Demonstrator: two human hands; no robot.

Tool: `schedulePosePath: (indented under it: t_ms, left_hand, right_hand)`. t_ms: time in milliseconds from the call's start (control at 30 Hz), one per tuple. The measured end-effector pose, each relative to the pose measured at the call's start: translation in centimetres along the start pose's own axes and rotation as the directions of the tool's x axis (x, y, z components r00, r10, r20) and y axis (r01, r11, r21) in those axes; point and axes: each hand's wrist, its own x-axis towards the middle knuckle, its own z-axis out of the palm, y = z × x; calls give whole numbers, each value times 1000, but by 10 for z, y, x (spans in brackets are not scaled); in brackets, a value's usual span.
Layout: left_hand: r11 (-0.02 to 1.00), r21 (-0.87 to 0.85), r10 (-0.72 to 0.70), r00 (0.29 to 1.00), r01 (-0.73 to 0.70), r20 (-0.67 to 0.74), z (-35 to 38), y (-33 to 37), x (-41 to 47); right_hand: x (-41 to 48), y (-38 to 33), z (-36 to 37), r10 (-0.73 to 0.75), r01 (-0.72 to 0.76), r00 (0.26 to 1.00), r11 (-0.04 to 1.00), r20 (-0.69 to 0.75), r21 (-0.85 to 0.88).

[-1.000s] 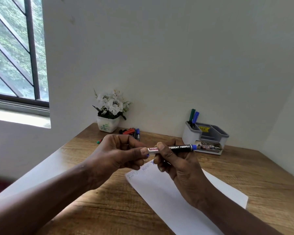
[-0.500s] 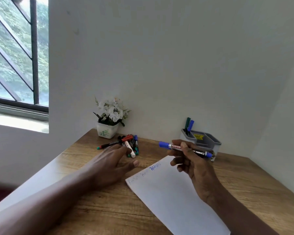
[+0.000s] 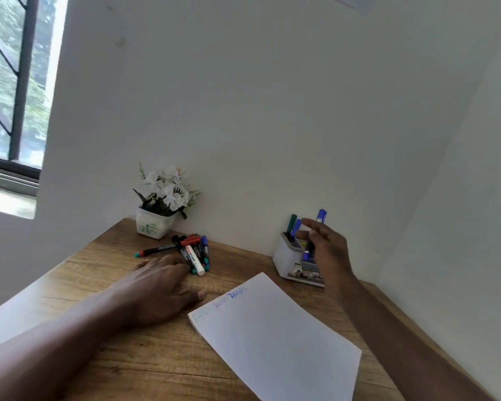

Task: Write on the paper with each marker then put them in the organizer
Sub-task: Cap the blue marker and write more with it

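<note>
My right hand point(image 3: 330, 253) holds a blue-capped marker point(image 3: 321, 216) upright over the grey organizer point(image 3: 284, 256) at the back right; the marker's lower end dips into a compartment. A green marker point(image 3: 292, 222) and another blue marker point(image 3: 296, 227) stand in the organizer's tall left cup. My left hand point(image 3: 159, 285) rests flat on the wooden table point(image 3: 156, 357), its fingertips touching a pile of several markers point(image 3: 195, 253). The white paper point(image 3: 272, 337) lies between my arms, with faint and blue writing near its top left edge.
A white pot of white flowers point(image 3: 154, 225) stands at the back left against the wall. One black marker with a red cap point(image 3: 168, 247) lies apart from the pile. A window point(image 3: 9, 82) is at the left. Walls close the table's back and right.
My right hand has carried the capped blue marker from above the paper to the organizer and turned it upright. My left hand has slid forward to the marker pile.
</note>
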Motion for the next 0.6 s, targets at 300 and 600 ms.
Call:
schedulePosePath:
  t_ms: [300, 600]
  left_hand:
    - [1000, -10, 14, 1000, -13, 15, -2, 0, 2]
    - [1000, 27, 7, 1000, -8, 22, -5, 5, 5]
  right_hand:
    - [77, -22, 4, -148, 85, 976, 935, -160, -343]
    - [85, 16, 11, -273, 202, 961, 807, -47, -555]
